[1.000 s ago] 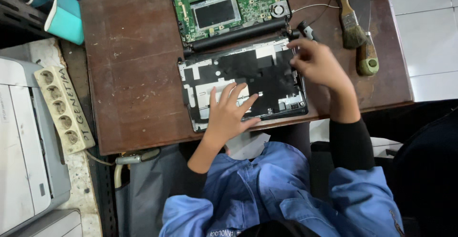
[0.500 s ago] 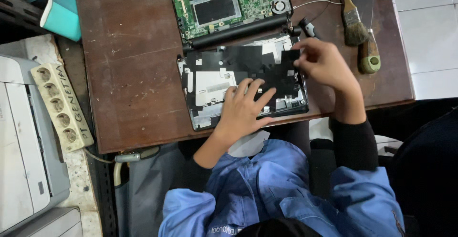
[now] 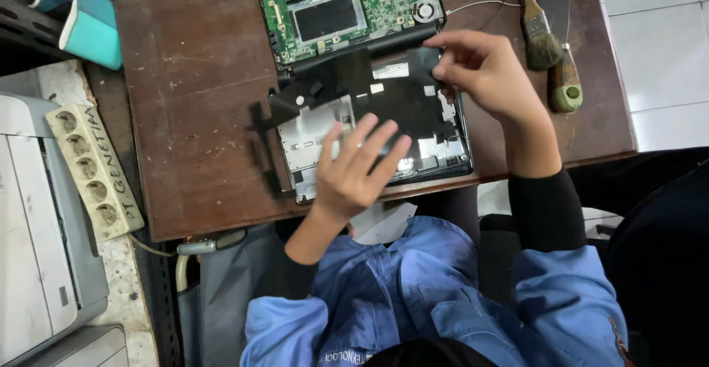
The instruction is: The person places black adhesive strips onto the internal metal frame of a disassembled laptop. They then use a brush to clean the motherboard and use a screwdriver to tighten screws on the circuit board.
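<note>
Left hand [image 3: 354,171]: spread flat, holding nothing, pressed on the laptop base panel [image 3: 377,127] at the table's near edge. Right hand [image 3: 484,71]: fingertips pinched on the black sheet [image 3: 399,94], partly lifted off the panel, lower part apparently attached. Beyond: green circuit board [image 3: 347,9]. Right of the grip: brush [image 3: 539,27]. Left: bare brown table [image 3: 192,101], roomy

— From where does the camera look?
— From the person's head, almost straight down on the brown table [image 3: 192,116], quite near.
— Is there a second view?
— No, only this one, so nothing is shared.
</note>
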